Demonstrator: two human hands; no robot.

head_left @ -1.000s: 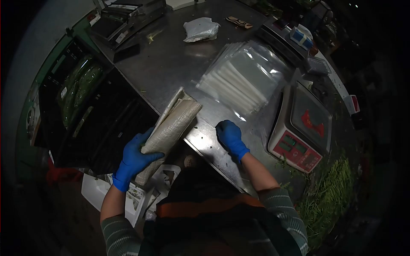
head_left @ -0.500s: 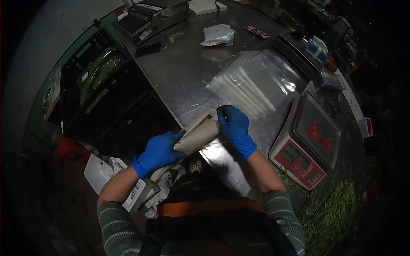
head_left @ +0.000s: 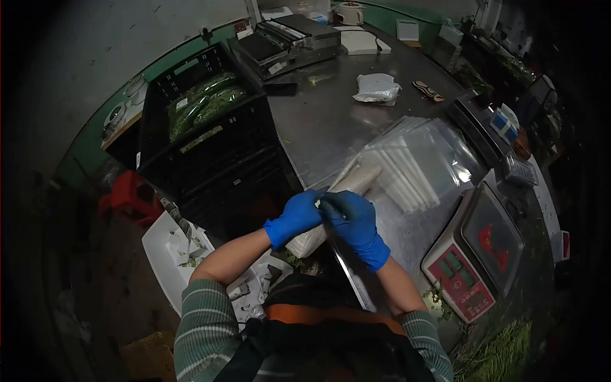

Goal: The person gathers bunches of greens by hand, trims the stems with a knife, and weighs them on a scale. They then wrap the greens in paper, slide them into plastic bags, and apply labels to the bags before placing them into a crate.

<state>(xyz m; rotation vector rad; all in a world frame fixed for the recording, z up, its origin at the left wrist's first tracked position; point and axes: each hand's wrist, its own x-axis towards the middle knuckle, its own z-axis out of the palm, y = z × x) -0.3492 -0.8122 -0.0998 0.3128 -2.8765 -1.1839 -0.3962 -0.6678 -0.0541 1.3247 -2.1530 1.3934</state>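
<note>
A long pale roll [head_left: 310,240] with a crinkled, finely textured surface lies at a slant under my hands, its far end [head_left: 361,178] over the steel table's edge. My left hand [head_left: 298,218], in a blue glove, is closed against the roll's left side. Across the roll from the right comes my right hand [head_left: 356,226], also gloved in blue, its fingers curled into a pinch. Both sets of fingertips meet over the middle of the roll, where a small white bit shows. I cannot tell what the right fingers pinch.
Fanned clear plastic bags [head_left: 410,162] lie on the steel table [head_left: 318,137], left of a red-and-white scale [head_left: 455,280]. Black crates [head_left: 223,149] with bagged greens stand at left. A white bin [head_left: 167,254] sits below, a red stool [head_left: 132,198] behind it. Loose greens [head_left: 503,353] lie lower right.
My right hand has moved from the roll's far end to its middle, joining my left. The roll is tilted more steeply away from me. The view has shifted, showing more of the far table.
</note>
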